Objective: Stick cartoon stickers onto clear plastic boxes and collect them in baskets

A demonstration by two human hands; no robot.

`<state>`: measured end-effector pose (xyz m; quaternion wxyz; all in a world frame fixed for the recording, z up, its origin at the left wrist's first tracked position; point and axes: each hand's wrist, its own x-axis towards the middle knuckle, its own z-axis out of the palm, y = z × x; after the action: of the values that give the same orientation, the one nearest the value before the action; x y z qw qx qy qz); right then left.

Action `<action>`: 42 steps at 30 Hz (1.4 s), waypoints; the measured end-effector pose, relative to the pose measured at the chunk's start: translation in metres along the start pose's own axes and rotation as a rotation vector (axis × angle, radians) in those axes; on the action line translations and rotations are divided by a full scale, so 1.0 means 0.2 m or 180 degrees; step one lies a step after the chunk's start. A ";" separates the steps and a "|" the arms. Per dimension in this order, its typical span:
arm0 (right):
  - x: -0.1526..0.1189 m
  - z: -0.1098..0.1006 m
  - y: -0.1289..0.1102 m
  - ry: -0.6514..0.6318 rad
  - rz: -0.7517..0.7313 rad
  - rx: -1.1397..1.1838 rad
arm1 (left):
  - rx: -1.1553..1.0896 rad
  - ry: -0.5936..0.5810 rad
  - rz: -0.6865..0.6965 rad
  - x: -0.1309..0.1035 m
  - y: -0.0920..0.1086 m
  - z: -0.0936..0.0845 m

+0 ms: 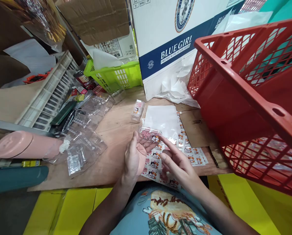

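Note:
In my left hand (135, 156) rests a small clear plastic box (149, 134), its lid bearing a cat sticker and pink lettering. The thumb and fingers close around its left end and underside. My right hand (176, 160) has its index finger stretched to the box's right edge, with the thumb apart and the other fingers curled; nothing is held in it. Beneath both hands lie sheets of cat stickers (153, 164), partly covered by a blank white sheet (160, 114). A second clear box (137, 110) with a similar sticker stands just beyond, on the wooden table (116, 127).
Clear plastic packages (84, 147) and a pink bottle (28, 145) lie at left. A green basket (121, 75) and a large white carton (165, 39) stand behind. A red crate (234, 98) rises close on the right, beside a cardboard piece (196, 127).

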<state>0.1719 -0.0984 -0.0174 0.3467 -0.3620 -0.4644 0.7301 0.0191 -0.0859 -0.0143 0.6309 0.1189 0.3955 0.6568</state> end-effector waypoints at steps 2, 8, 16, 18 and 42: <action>0.00 0.01 0.02 0.0196 -0.0259 -0.0665 | -0.0010 -0.0031 0.0014 0.00 0.00 0.00; 0.04 0.02 0.00 0.0381 -0.0133 -0.0095 | 0.0062 -0.0065 0.0047 0.01 0.00 -0.01; 0.13 -0.04 -0.05 0.0420 0.0288 0.1334 | 0.0137 0.0007 -0.0080 0.01 -0.01 -0.01; 0.15 -0.04 -0.04 0.0495 0.0295 0.1351 | 0.0162 0.0015 -0.0073 0.01 -0.02 -0.01; 0.16 -0.11 0.08 0.1067 -0.2101 -0.3485 | 0.0281 0.0014 0.0103 0.01 -0.03 0.04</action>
<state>0.1732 -0.0672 -0.0452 0.3858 -0.4334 -0.7949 0.1776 0.0280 -0.0817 -0.0142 0.6135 0.1515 0.4235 0.6491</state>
